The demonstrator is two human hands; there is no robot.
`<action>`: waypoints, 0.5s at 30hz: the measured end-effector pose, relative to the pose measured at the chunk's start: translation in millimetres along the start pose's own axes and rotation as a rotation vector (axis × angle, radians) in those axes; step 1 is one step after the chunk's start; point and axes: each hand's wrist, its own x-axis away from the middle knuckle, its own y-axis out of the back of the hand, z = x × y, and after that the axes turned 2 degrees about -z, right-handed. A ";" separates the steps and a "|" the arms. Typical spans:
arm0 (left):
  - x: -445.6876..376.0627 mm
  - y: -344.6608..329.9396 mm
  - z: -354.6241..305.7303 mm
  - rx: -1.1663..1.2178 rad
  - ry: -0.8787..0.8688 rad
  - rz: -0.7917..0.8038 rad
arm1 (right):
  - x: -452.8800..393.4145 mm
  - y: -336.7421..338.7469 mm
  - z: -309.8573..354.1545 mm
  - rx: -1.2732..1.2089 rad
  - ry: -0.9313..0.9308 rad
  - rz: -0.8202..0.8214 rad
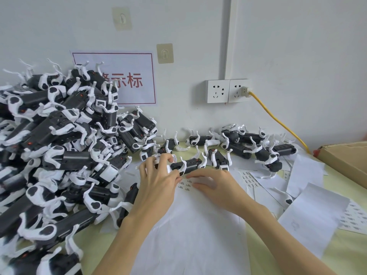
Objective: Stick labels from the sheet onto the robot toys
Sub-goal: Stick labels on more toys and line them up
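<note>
You are holding one robot toy (186,164) in your left hand (158,175), fingers curled over its front end, so that the dark body is lying sideways just above the label sheet (188,215). Your right hand (210,183) is resting flat on that sheet, fingers nearly straight and gripping nothing, with the fingertips (188,176) pressing beside the few remaining labels (185,184) near the sheet's top edge. The step in hand looks like lifting the next label off the backing.

To do it well, keep the sheet pinned with the heel of your right hand while a fingertip is catching a label's corner; the loose paper will probably slide on the pale surface (347,251) otherwise. Peel slowly so the label is not curling onto itself. Keep the toy steady and close, turned so a flat stretch of the dark body is facing you; its thin white legs are sticking out and could snag the label on the way over. Press from one edge across once it is placed.

The big pile of toys (59,145) is rising to your left, and a smaller group (248,145) is lying along the wall ahead; which of these are already labelled I cannot tell. Spent sheets (313,213) are scattered to your right, so avoid picking from one of those by mistake.
</note>
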 end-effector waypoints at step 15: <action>-0.5 2.5 -1.6 -0.042 -0.007 0.006 | -0.8 -2.8 2.4 0.040 0.034 0.003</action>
